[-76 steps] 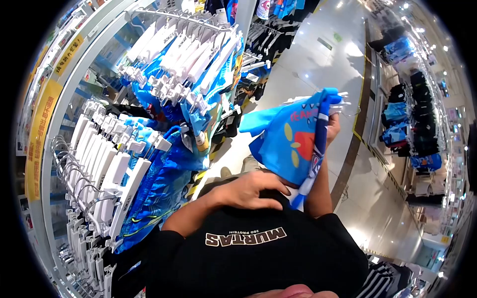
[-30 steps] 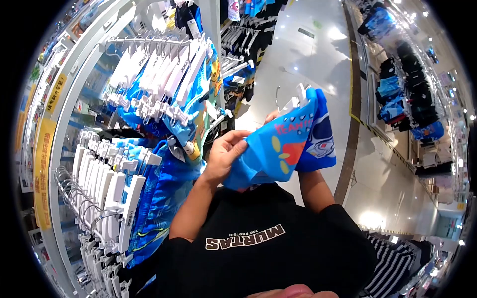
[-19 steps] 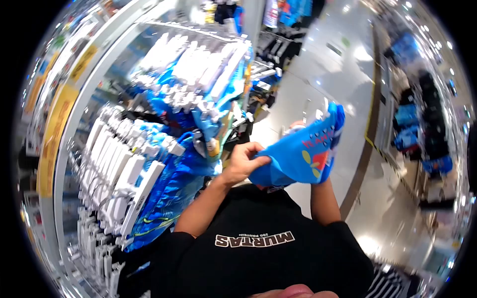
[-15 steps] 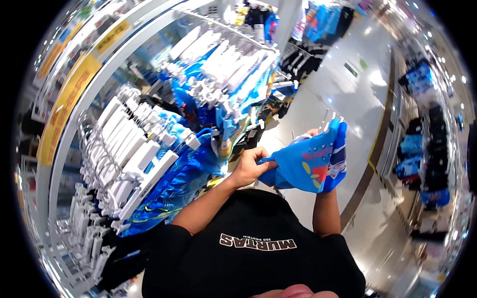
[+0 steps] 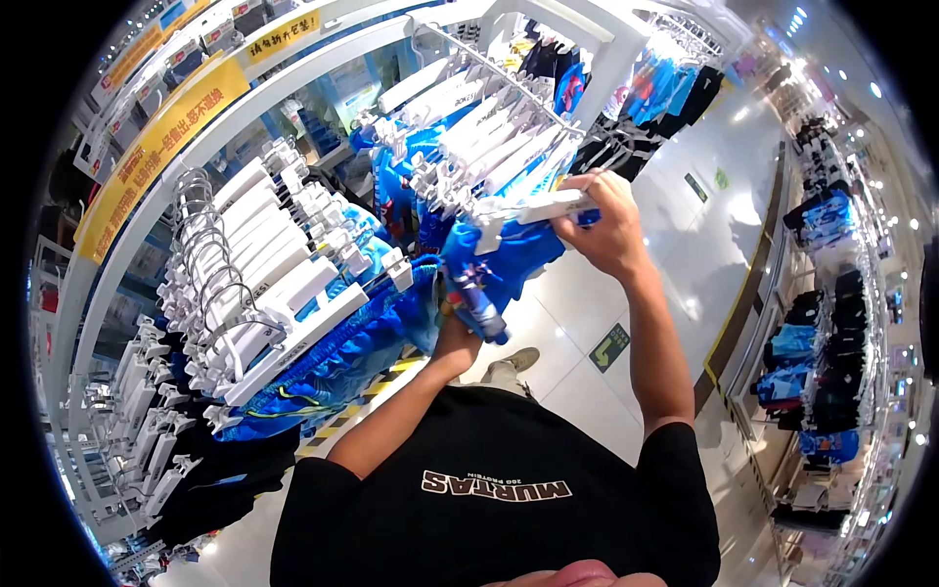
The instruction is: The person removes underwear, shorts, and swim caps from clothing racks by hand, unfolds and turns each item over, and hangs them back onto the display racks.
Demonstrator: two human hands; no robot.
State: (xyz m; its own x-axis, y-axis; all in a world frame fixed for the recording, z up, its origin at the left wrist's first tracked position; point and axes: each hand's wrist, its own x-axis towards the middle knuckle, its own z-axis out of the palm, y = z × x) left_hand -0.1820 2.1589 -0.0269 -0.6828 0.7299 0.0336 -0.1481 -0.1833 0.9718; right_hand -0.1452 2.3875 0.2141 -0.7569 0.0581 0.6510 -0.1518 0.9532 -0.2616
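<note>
My right hand [image 5: 608,223] is closed on the end of a white hanger [image 5: 556,206] at the front of the middle rack. Blue printed swimwear [image 5: 514,256] hangs from this hanger, below and to the left of that hand. My left hand [image 5: 456,344] is beneath the lower left part of the swimwear, its fingers hidden behind the cloth. Just behind the held hanger is a row of white hangers [image 5: 479,122] with blue garments.
To the left, another row of white hangers [image 5: 245,230] carries blue shorts [image 5: 337,342]. Black garments [image 5: 230,479] hang lower left. A white rack frame [image 5: 611,39] stands behind. Across the aisle floor [image 5: 685,210] are more hanging clothes [image 5: 827,220].
The light-blue printed piece between my hands is out of sight. My right hand has moved up to a hanger by the rack; my left hand has dropped slightly behind blue cloth. The view has shifted.
</note>
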